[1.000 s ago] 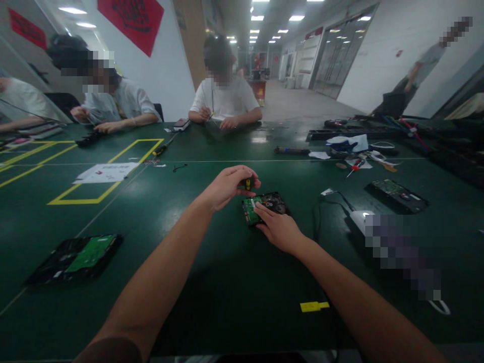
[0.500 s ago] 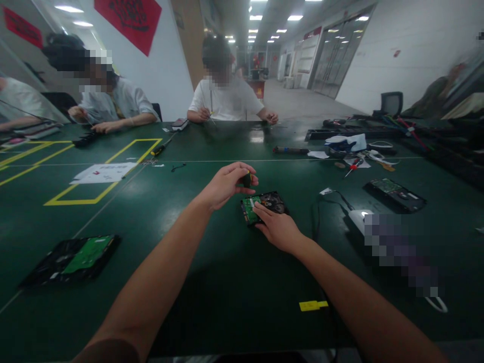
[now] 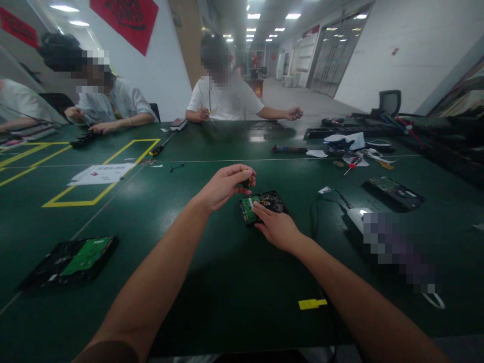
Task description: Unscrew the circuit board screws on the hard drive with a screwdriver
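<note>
A small hard drive with a green circuit board lies on the green table in front of me. My left hand is closed round the black and yellow handle of a screwdriver, held upright over the drive's left end. My right hand rests on the drive's near edge, fingers pressed down on the board.
Another hard drive lies at near left, a third at right. A yellow tag lies near me. Tools and cables clutter the far right. Two people sit across the table; yellow tape frames a paper.
My hands have barely moved on the drive. The person opposite has stretched one arm out to the side. A person at far right has left the view.
</note>
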The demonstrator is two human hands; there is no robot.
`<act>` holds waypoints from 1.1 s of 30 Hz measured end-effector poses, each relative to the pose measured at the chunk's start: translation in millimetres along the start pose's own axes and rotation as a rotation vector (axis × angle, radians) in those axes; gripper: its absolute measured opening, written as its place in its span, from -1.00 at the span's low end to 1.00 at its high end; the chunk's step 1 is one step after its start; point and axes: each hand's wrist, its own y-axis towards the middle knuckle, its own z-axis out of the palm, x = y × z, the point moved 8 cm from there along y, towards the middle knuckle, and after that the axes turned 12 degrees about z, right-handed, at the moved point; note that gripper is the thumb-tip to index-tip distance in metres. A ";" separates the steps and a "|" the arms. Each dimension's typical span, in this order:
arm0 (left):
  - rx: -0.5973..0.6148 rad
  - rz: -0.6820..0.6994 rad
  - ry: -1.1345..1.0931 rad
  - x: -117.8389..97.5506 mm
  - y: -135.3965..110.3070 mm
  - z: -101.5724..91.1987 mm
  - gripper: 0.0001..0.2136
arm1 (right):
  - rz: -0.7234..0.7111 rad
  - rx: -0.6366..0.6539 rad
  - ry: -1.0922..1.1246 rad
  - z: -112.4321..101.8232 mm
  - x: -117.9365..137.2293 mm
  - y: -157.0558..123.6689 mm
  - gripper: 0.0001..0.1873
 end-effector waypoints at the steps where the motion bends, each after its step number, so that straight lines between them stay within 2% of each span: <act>1: -0.006 -0.003 0.005 0.1 0.0 -0.5 -0.81 | -0.003 -0.005 -0.003 -0.2 0.1 -0.1 -0.42; 11: -0.099 -0.020 0.101 -1.3 0.2 -10.2 -0.78 | -0.002 -0.004 -0.020 0.6 -0.5 0.6 -0.42; 15: -0.085 -0.030 0.145 -2.8 -0.6 -10.9 -0.77 | 0.010 -0.009 -0.030 0.8 -0.8 1.0 -0.42; 20: -0.074 -0.037 0.072 -1.1 0.3 -10.0 -0.74 | 0.003 -0.003 -0.023 0.2 -0.4 0.8 -0.42; 27: -0.074 -0.044 -0.028 0.6 0.3 -9.3 -0.81 | 0.011 -0.006 -0.020 0.7 -0.5 1.1 -0.42; 33: -0.118 -0.026 -0.072 3.6 1.4 -10.3 -0.83 | 0.009 0.001 -0.002 -0.1 -0.3 0.7 -0.42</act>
